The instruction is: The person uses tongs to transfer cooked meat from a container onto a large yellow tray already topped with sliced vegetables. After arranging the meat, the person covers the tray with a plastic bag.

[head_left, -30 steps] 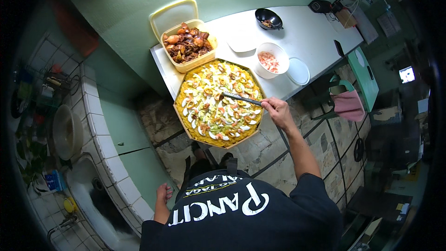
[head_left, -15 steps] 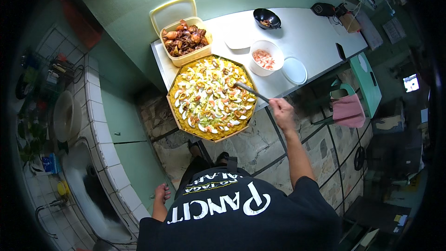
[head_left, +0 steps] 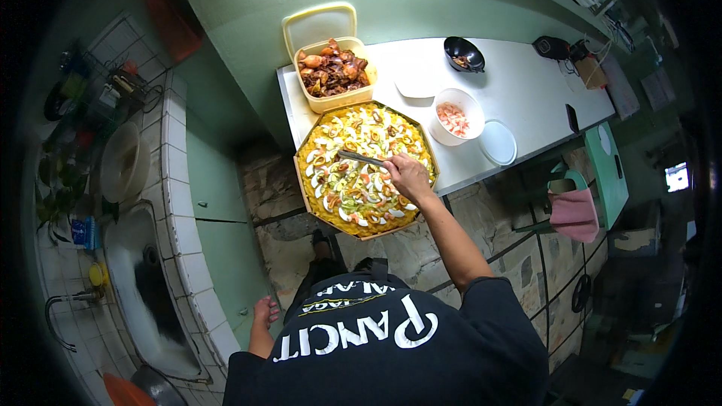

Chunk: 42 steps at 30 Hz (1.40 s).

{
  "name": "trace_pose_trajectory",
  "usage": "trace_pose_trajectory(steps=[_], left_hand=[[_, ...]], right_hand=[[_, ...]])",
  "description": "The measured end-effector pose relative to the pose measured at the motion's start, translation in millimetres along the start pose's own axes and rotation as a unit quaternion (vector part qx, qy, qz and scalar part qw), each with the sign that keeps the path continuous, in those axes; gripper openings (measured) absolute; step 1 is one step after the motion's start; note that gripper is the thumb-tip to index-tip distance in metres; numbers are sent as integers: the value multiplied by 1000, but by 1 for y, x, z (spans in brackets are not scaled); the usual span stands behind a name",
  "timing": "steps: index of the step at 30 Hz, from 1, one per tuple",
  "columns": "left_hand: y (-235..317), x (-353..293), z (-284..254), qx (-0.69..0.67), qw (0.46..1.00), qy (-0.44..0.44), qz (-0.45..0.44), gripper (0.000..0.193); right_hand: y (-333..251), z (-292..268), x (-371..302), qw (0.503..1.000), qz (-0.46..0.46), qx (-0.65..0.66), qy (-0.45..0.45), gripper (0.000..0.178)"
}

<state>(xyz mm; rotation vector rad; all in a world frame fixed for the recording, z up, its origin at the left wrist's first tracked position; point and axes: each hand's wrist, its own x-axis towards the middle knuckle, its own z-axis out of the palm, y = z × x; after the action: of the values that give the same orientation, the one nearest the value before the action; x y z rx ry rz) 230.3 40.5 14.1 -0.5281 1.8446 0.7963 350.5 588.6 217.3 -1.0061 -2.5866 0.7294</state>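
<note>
My right hand (head_left: 408, 177), clamped on the tongs (head_left: 361, 157), is nearer the food (head_left: 361, 197), their long axis pointing leftward over it; my left hand (head_left: 265, 310) hangs empty, fingers loose.

Tray (head_left: 391, 231) is showing matt, cardboard-like rim; table (head_left: 526, 105) is looking smooth; tub (head_left: 346, 100), translucent plastic; bowl (head_left: 466, 49) is gleaming; towel (head_left: 573, 216) and shirt (head_left: 485, 338) are showing matt cloth.

The right hand (head_left: 408, 179) holds tongs (head_left: 362, 159) over the tray (head_left: 302, 185) of food (head_left: 359, 189). The left hand (head_left: 265, 311) hangs empty near the cabinet (head_left: 216, 177).
</note>
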Motion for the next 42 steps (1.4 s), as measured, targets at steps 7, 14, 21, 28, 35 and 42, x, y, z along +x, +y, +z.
trace_pose_trajectory(steps=[7,14,21,28,35,42], left_hand=[[-13,-1,3,-32,999,-5,-27,42],[-1,4,3,-32,999,-8,-13,40],[2,9,0,-52,998,-10,-19,39],[3,11,-14,-12,1000,-11,-3,37],[38,-11,-21,-6,999,13,-29,38],[6,27,-52,-61,997,1,-51,40]], right_hand=[[-13,-35,-19,1000,0,8,-7,23],[-23,-35,-30,997,-25,-71,-29,21],[-15,-32,-48,999,8,-18,-46,24],[-7,-61,16,994,50,77,62,29],[-12,-32,164,983,-5,-149,111,26],[-51,-2,230,981,-5,-186,49,26]])
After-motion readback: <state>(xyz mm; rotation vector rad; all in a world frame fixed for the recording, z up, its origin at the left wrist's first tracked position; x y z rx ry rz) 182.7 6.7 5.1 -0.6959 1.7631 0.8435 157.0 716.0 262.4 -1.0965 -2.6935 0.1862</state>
